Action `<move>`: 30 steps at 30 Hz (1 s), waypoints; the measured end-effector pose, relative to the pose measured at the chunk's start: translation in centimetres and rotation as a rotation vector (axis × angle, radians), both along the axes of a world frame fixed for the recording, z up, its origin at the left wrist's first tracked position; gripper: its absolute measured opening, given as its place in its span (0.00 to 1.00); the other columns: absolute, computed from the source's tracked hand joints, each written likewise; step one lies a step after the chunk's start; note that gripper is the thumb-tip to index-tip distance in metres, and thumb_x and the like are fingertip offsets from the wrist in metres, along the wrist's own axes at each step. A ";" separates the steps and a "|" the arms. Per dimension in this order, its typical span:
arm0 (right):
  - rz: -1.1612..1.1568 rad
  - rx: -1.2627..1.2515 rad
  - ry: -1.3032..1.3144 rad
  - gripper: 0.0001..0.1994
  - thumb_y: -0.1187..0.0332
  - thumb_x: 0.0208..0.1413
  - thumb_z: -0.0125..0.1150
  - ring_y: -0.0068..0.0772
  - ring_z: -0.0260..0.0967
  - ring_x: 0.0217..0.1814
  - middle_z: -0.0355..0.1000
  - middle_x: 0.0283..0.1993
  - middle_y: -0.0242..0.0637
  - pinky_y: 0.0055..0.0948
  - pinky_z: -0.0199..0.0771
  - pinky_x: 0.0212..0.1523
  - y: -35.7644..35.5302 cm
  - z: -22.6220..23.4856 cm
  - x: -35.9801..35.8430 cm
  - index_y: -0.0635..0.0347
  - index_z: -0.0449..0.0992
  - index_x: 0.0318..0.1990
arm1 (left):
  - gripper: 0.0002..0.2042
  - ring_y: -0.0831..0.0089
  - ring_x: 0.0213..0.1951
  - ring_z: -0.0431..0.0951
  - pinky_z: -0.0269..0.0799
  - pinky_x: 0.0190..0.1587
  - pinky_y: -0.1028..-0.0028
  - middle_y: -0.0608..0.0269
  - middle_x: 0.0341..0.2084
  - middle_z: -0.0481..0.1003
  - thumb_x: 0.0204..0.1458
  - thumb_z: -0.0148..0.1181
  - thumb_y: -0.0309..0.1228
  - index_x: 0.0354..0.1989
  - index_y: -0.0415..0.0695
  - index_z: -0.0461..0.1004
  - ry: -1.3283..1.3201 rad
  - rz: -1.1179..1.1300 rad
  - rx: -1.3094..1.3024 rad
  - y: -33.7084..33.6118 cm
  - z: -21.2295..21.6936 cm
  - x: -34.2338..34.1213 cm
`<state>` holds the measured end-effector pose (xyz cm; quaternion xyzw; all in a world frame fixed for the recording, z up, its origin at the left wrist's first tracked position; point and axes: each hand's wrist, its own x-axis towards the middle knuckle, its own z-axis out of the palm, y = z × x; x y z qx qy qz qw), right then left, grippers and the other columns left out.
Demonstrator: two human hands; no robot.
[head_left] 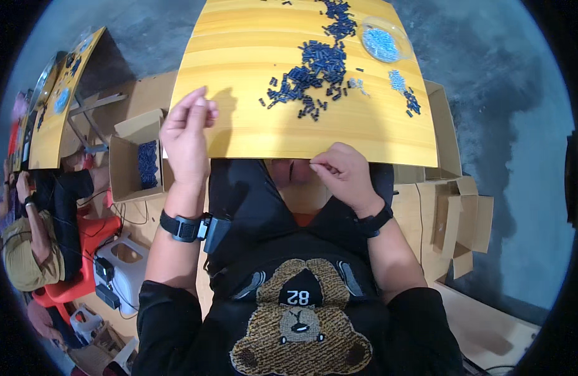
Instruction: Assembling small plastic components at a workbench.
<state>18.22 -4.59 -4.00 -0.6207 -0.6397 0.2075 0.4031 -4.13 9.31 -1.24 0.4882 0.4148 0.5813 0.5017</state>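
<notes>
My left hand (187, 128) is raised over the left side of the yellow table (251, 141), thumb and fingertips drawn together. Whatever lies between those fingertips, if anything, is too small to see. At the table's front edge, my right hand (344, 172) is closed in a pinch, a tiny dark speck showing at its fingertips. Beyond both hands spreads a loose pile of small black tube-like parts (323, 62). A round clear dish (404, 53) at the far right holds light-blue small pieces (381, 45). Nearer lie a few pale pieces (358, 84) and a small light-blue cluster (396, 81).
A cardboard box (127, 182) with dark parts inside stands below the table's left edge. Another open box (464, 219) sits on the right. At far left, a person (35, 250) sits on a red stool (88, 257) by a second table (57, 141). Cables lie near a white stool (123, 269).
</notes>
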 end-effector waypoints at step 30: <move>-0.145 0.046 -0.291 0.04 0.73 0.43 0.57 0.44 0.66 0.31 0.67 0.25 0.42 0.36 0.67 0.33 9.1 2.2 7.6 0.63 0.74 0.25 | 0.09 0.81 0.29 0.73 0.69 0.34 0.81 0.63 0.27 0.75 0.55 0.52 0.26 0.42 0.37 0.72 0.047 -0.388 -0.153 -2.0 -3.6 6.0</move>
